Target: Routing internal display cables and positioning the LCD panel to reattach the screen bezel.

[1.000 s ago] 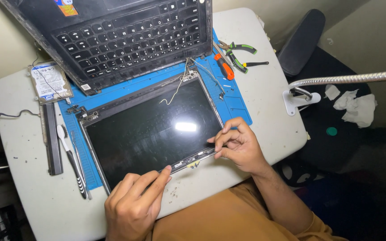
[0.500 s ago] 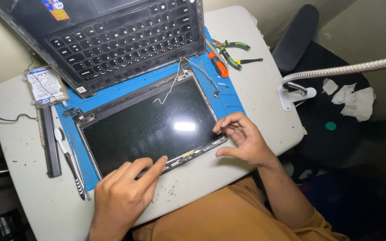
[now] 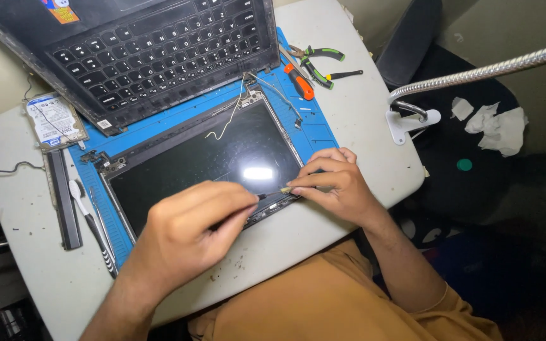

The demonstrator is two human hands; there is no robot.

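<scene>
A bare laptop screen panel [image 3: 203,161] lies glass-up on a blue work mat [image 3: 314,126], loose thin wires trailing from its far edge. My left hand [image 3: 188,233] rests over the panel's near edge, its fingers pinched around a thin dark tool or cable end [image 3: 266,196]. My right hand [image 3: 336,183] sits at the panel's near right corner and pinches a small pale connector piece [image 3: 285,189] that meets the left hand's item. The opened laptop base with its keyboard [image 3: 140,44] stands at the far side of the mat.
A hard drive [image 3: 55,120] lies at the far left of the white table [image 3: 374,107], beside a black bar [image 3: 64,199] and a toothbrush [image 3: 90,221]. An orange screwdriver [image 3: 299,82] and green-handled pliers [image 3: 317,63] lie at the far right. A flexible lamp arm [image 3: 475,72] clamps to the right edge.
My left hand moved up and right across the panel's near edge to meet my right hand. Both hands now pinch small parts at the near right corner.
</scene>
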